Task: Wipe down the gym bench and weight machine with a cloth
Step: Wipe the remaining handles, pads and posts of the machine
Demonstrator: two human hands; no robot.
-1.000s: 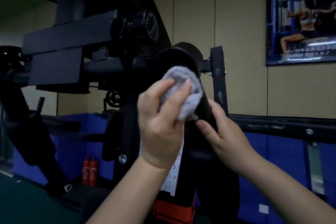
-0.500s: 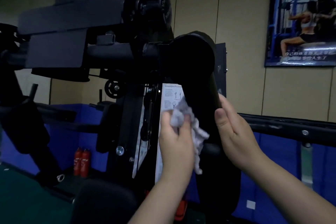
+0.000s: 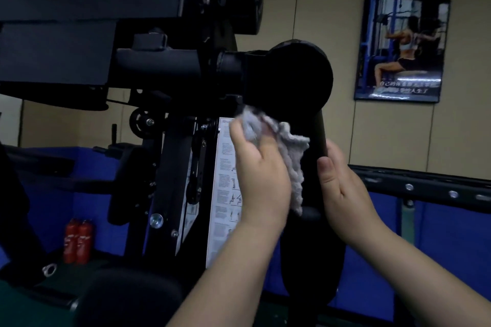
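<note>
Head view: crowded at left with black steel weight machine frame (image 3: 170, 194) and white instruction placard (image 3: 224, 194); open beige wall at right, framed gym poster (image 3: 402, 42) well apart. Left hand (image 3: 259, 178) clamped on crumpled grey terry cloth (image 3: 288, 156), pressed against black padded upright arm (image 3: 310, 233) just under round black roller pad (image 3: 289, 79). Right hand (image 3: 345, 194) with straight fingers flat on arm's right edge. Two red extinguishers (image 3: 78, 240) low left.
</note>
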